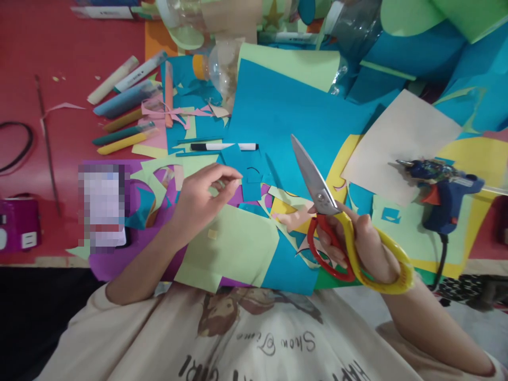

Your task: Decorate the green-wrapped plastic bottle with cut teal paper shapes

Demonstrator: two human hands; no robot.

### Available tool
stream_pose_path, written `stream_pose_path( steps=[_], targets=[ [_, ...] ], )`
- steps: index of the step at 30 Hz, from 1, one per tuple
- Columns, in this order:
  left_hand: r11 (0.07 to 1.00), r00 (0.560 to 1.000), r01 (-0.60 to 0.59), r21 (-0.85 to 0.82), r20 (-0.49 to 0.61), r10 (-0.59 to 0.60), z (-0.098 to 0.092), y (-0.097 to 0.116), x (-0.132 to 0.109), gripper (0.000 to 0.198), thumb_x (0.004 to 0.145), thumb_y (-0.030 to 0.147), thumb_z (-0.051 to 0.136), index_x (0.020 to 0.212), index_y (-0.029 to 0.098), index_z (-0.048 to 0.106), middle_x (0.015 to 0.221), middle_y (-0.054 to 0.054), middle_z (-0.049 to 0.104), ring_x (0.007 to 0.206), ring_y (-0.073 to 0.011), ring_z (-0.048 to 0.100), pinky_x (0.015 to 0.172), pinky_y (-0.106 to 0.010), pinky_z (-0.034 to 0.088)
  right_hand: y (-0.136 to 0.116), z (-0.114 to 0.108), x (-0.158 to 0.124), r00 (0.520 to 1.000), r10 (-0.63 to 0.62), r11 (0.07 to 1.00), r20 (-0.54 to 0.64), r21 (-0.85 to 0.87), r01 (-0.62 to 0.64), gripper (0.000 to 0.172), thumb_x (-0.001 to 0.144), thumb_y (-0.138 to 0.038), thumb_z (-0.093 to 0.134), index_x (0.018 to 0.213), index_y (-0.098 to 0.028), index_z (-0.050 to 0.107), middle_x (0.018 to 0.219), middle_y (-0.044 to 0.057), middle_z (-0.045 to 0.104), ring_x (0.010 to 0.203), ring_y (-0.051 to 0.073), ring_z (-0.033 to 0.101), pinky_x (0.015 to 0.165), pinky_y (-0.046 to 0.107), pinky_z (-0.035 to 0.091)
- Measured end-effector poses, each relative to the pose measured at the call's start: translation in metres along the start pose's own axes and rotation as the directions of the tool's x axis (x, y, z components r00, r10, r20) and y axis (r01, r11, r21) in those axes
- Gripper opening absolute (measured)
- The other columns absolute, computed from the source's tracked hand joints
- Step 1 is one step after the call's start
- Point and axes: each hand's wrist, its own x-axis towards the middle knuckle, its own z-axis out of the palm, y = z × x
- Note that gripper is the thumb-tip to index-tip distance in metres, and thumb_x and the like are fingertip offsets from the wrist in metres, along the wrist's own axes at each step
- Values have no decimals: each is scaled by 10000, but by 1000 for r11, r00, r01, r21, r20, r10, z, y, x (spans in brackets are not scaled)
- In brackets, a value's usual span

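My left hand (208, 193) is closed in a pinch, thumb and forefinger together at the edge of a small blue paper piece (252, 185) that has a short dark curved line on it. Large scissors (320, 196) with one red and one yellow handle are in my right hand (367, 241), blades together and pointing up and to the left. Blue sheets (281, 111) spread out beyond both hands. A pale green sheet (234, 246) lies below my left hand. A black-and-white marker (224, 146) rests just beyond my left fingers.
On the right, a blue glue gun (444, 203) lies on paper, its cord toward me. Several markers (123, 100) and a phone (103, 203) are at the left. Plastic bottles (222, 69) stand or lie at the back. Paper scraps (159, 185) litter the red table (71, 32).
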Motion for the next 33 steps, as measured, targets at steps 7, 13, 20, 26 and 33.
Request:
stream_pose_path(
  steps=[7, 13, 20, 26, 33],
  targets=[
    [801, 960, -277, 531, 196, 202, 9, -13, 35, 252, 893, 241, 555, 1130, 183, 619, 1188, -125, 558, 1156, -301, 526, 1025, -472, 423, -3, 1, 1, 1000, -25, 1000, -11, -13, 25, 658, 815, -804, 400, 1099, -233, 559, 603, -58, 514, 333, 60, 357, 320, 211, 314],
    [769, 955, -274, 578, 257, 147, 11, -7, 43, 90, 854, 213, 603, 932, 170, 613, 1175, -115, 512, 1177, -315, 485, 1025, -491, 409, -3, 3, 2, 998, -32, 999, -49, -9, 31, 628, 803, -804, 424, 1049, -246, 571, 589, -63, 497, 325, 62, 356, 309, 210, 323],
    [795, 966, -249, 553, 197, 165, 10, -11, 47, 216, 825, 235, 652, 1028, 185, 599, 1169, -109, 519, 1132, -308, 490, 1002, -493, 406, -4, 3, 1, 999, -2, 1000, -52, 13, 3, 658, 771, -817, 461, 1068, -239, 563, 599, -59, 508, 324, 59, 354, 298, 198, 314],
    [826, 969, -206, 525, 228, 96, 11, -8, 49, 82, 823, 230, 652, 876, 171, 632, 1195, -105, 517, 1174, -318, 471, 1017, -497, 394, -4, 5, 1, 998, -12, 1000, -64, 2, 13, 667, 773, -821, 451, 1050, -226, 570, 611, -52, 519, 320, 55, 358, 288, 196, 317],
    [972, 980, -194, 132, 59, 188, 2, 3, 48, 35, 861, 210, 566, 843, 205, 595, 1072, -51, 626, 1067, -218, 567, 953, -389, 452, -3, 2, 0, 999, -22, 999, -36, -32, 20, 670, 777, -831, 425, 1072, -243, 549, 630, -46, 544, 332, 58, 367, 305, 206, 317]
  ],
)
